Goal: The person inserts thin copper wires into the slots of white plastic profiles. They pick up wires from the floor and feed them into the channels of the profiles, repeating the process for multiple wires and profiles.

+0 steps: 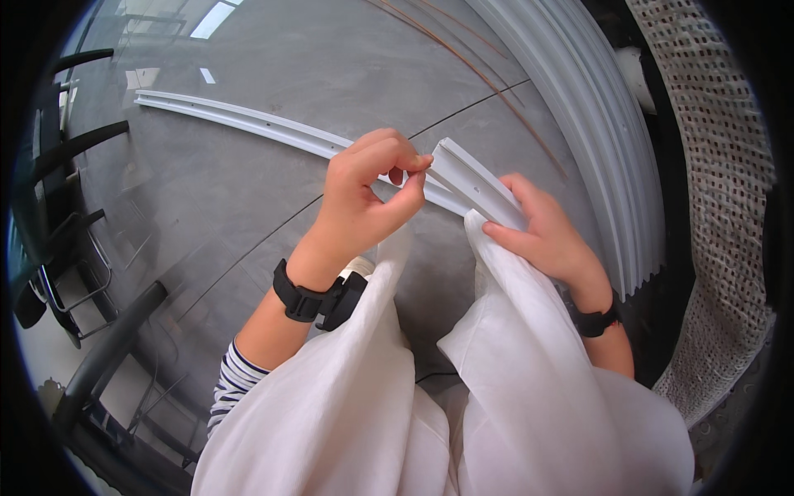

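My right hand (546, 227) is closed around a white channel-shaped rail (473, 179), thumb on the near side and fingers behind. The near end of this rail passes out of sight at my hand. My left hand (368, 182) is closed in a pinch, thumb against forefinger, right at the rail's far end. Whatever lies between those fingertips is too small or hidden to make out. Beneath both hands, a long white rail (248, 121) with small holes stretches away to the far left over the floor. I cannot tell whether the two rails touch.
White ribbed strips (591, 124) lie bundled along the right, beside a perforated cream cloth (719, 165). Thin brown rods (488, 83) rest on the grey tiled floor (273, 50). Black-armed chairs (107, 347) stand at left. White fabric (331, 397) covers my lap.
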A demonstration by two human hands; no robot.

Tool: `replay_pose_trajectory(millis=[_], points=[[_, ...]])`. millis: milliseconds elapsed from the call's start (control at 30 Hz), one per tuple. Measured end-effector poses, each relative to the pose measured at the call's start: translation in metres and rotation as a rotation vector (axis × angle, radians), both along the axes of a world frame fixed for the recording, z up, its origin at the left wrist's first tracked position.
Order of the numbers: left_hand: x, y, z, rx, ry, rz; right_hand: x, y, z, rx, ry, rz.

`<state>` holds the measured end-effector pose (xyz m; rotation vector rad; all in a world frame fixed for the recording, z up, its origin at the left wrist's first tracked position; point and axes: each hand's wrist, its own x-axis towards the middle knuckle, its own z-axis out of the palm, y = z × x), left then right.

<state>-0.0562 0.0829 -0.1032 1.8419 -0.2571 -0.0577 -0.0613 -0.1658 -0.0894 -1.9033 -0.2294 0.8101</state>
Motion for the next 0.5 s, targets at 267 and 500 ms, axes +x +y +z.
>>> replay_pose_trajectory(millis=[267,500], points=[[-0.004,-0.012,-0.010,-0.378,0.433,0.022,0.001,0.005,0.002,-0.004,-0.013,-0.027],[0.020,0.039,-0.024,-0.598,0.483,0.335,-0.028,-0.067,-0.008,-0.361,0.087,0.116]])
